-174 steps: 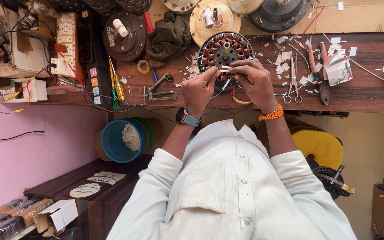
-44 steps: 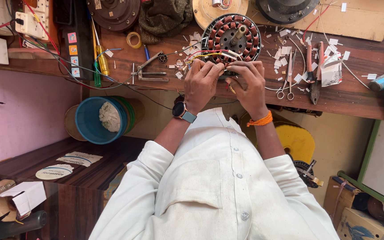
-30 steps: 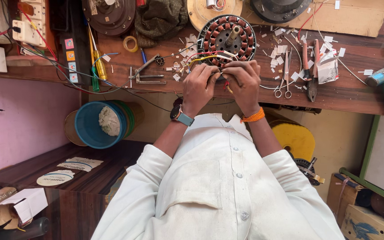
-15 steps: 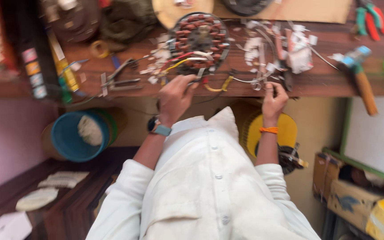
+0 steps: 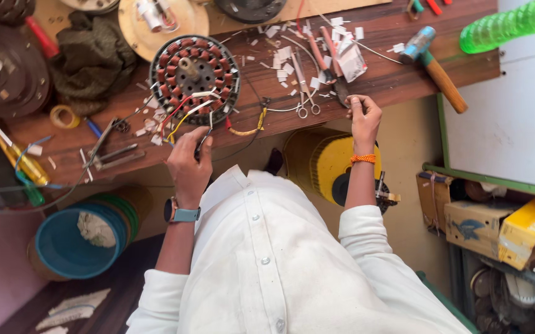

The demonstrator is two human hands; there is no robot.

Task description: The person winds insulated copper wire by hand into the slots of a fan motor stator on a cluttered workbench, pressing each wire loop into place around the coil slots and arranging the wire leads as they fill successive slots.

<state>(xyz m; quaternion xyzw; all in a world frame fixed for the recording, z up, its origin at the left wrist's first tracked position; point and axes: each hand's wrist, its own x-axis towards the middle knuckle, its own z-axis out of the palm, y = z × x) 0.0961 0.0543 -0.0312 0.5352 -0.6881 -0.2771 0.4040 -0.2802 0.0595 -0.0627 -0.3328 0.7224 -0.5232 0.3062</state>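
Head view, landmark = round motor stator with copper coils, lying flat on the wooden bench.

Left hand sits at the bench edge just below the stator, fingers pinched narrow on the ends of the lead wires (red, yellow, white) that run out of the stator's lower rim. Smartwatch on that wrist.

Right hand is well right of the stator, at the bench edge, fingers curled around a dark-handled tool; can't tell exactly what tool it is. Orange band on that wrist.

Between stator and right hand: scissors and scattered white paper scraps. Further right of the stator: hammer with wooden handle, then a green plastic bottle. Left of the stator: dark green rag, a yellow tape roll. Below-left, off the bench: blue bucket.
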